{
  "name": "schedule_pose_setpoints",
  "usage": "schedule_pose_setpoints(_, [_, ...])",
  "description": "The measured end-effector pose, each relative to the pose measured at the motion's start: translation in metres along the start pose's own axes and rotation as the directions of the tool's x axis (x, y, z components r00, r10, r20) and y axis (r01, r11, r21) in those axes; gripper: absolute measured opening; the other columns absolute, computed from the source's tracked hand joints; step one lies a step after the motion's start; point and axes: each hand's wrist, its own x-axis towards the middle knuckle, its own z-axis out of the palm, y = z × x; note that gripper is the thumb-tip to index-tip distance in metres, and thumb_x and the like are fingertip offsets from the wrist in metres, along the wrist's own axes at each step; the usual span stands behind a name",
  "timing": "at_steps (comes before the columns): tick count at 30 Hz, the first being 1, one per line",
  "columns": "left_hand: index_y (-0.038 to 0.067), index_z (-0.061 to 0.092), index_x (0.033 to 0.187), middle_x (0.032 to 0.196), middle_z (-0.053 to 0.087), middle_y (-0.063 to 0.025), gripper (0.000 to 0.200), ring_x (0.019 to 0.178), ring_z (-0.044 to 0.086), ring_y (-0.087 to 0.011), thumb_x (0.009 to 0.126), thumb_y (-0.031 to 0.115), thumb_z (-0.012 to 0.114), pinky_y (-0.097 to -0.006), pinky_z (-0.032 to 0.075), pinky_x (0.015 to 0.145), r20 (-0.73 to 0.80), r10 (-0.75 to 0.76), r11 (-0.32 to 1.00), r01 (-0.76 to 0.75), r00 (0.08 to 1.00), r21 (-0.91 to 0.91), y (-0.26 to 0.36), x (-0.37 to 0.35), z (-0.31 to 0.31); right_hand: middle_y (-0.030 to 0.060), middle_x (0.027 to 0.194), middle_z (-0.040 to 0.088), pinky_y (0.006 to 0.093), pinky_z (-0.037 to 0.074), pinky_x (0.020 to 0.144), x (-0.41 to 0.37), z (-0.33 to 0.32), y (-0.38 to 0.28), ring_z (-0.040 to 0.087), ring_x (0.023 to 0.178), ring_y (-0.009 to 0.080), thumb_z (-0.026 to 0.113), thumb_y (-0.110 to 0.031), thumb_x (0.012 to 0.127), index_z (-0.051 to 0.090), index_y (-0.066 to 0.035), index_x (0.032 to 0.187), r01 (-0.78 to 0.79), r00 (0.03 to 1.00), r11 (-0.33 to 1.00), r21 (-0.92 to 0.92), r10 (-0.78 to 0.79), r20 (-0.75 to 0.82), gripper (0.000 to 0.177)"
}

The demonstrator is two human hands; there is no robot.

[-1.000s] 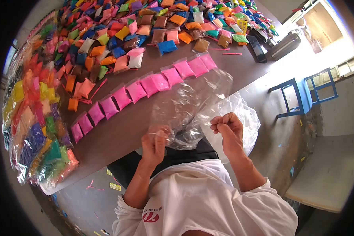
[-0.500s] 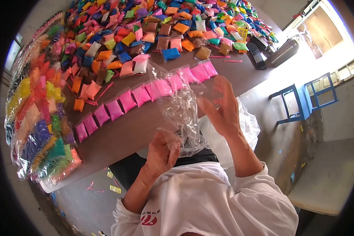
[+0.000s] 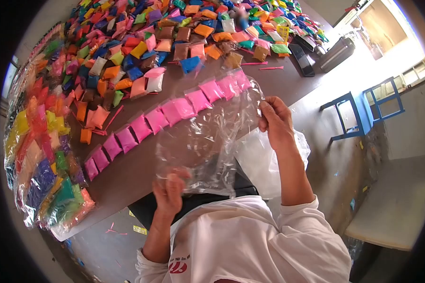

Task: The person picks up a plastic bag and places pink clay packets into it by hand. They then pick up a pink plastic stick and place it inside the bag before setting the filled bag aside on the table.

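A large clear plastic bag (image 3: pixel 198 146) is spread between my two hands, above the near edge of the table. My right hand (image 3: pixel 277 117) pinches its upper right edge between thumb and fingers. At the bag's lower left corner, my left hand (image 3: pixel 170 193) has its bent fingers on the film; they are slightly blurred. Behind the bag, a row of pink packets (image 3: pixel 139 128) runs diagonally across the table, partly seen through the plastic.
Many colourful packets (image 3: pixel 141 49) are heaped over the far side of the brown table (image 3: pixel 123 177). Filled clear bags (image 3: pixel 45 165) lie at the left. A phone (image 3: pixel 301 60) and a metal flask (image 3: pixel 337 54) are at the right. A blue chair (image 3: pixel 359 113) stands beyond.
The bag has gone from bunched to spread wide. My right hand, open and apart before, now grips its edge. My left hand has moved left and slightly down.
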Motion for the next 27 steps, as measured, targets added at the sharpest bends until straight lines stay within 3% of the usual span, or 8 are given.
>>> schedule_pose_setpoints(1, [0.004,0.057,0.074,0.089,0.070,-0.0097,0.045,0.058,0.050,-0.0097,0.107,0.031,0.044,-0.0290,0.040,0.054,-0.050,-0.103,0.993,0.099,0.993,-0.071,0.002,-0.001,-0.007,-0.0013,0.077,0.056,0.0234,0.037,0.050,0.000,-0.007,0.002,0.047,0.056,0.0068,0.061,-0.016,0.101,0.061,-0.005,0.102,0.011,1.000,1.000,0.003,-0.011,-0.017,0.012])
schedule_pose_setpoints(3, [0.002,0.058,0.080,0.088,0.070,-0.0100,0.045,0.053,0.044,-0.0054,0.109,0.033,0.042,-0.0255,0.034,0.048,-0.085,-0.035,0.998,0.030,0.996,-0.053,0.004,0.004,-0.021,-0.0008,0.077,0.056,0.0225,0.035,0.050,-0.002,-0.026,0.008,0.046,0.057,0.0063,0.062,-0.017,0.101,0.061,-0.006,0.103,0.033,0.998,0.999,0.016,-0.032,-0.050,0.012])
schedule_pose_setpoints(10, [-0.002,0.057,0.106,0.087,0.070,-0.0114,0.032,0.059,0.051,-0.0082,0.109,0.027,0.044,-0.0247,0.044,0.056,0.077,-0.007,1.000,0.005,0.997,0.028,0.022,0.013,-0.022,-0.0025,0.077,0.058,0.0212,0.035,0.053,-0.007,-0.063,0.017,0.047,0.062,0.0045,0.072,-0.016,0.095,0.065,-0.003,0.110,0.086,0.982,0.993,0.079,-0.071,-0.173,0.020])
schedule_pose_setpoints(15, [-0.002,0.063,0.105,0.083,0.069,-0.0091,0.037,0.066,0.054,-0.0092,0.109,0.030,0.044,-0.0248,0.045,0.060,-0.021,-0.008,0.996,0.010,1.000,0.089,0.037,0.035,-0.019,-0.0020,0.076,0.056,0.0256,0.040,0.063,-0.012,-0.087,0.029,0.048,0.066,0.0073,0.072,-0.016,0.093,0.066,0.002,0.120,-0.027,0.999,0.974,0.225,0.022,0.023,0.033])
schedule_pose_setpoints(18, [-0.001,0.071,0.097,0.076,0.067,-0.0047,0.048,0.064,0.052,-0.0079,0.109,0.036,0.043,-0.0251,0.041,0.059,-0.028,-0.026,0.974,0.032,0.999,0.226,0.033,0.043,-0.036,-0.0014,0.073,0.054,0.0284,0.040,0.067,-0.025,-0.090,0.029,0.047,0.068,0.0095,0.072,-0.018,0.093,0.065,0.003,0.123,-0.188,0.973,0.943,0.275,0.141,0.180,0.037])
schedule_pose_setpoints(21, [0.000,0.075,0.087,0.071,0.065,-0.0014,0.056,0.063,0.049,-0.0063,0.109,0.041,0.042,-0.0252,0.038,0.058,-0.068,-0.210,0.964,0.218,0.975,0.152,0.035,0.042,-0.029,0.0023,0.082,0.061,0.0324,0.045,0.072,-0.030,-0.095,0.033,0.055,0.075,0.0130,0.064,-0.031,0.099,0.063,0.001,0.126,-0.217,0.942,0.960,0.176,0.158,0.296,0.042])
schedule_pose_setpoints(24, [0.000,0.075,0.088,0.073,0.068,-0.0022,0.055,0.062,0.048,-0.0057,0.108,0.041,0.044,-0.0250,0.037,0.058,0.019,-0.341,0.940,0.341,0.940,-0.003,0.017,0.031,-0.024,0.0092,0.101,0.068,0.0384,0.050,0.082,-0.032,-0.085,0.059,0.063,0.092,0.0207,0.048,-0.048,0.104,0.060,-0.001,0.130,-0.339,0.934,0.806,0.485,0.224,0.280,0.055])
schedule_pose_setpoints(27, [-0.001,0.074,0.088,0.074,0.068,-0.0037,0.056,0.061,0.048,-0.0064,0.108,0.042,0.044,-0.0250,0.037,0.058,0.020,-0.285,0.958,0.285,0.958,-0.033,0.016,0.030,-0.016,0.0151,0.120,0.067,0.0449,0.051,0.091,-0.050,-0.057,0.076,0.063,0.110,0.0278,0.035,-0.061,0.104,0.057,-0.004,0.132,-0.460,0.885,0.721,0.519,0.325,0.332,0.067])
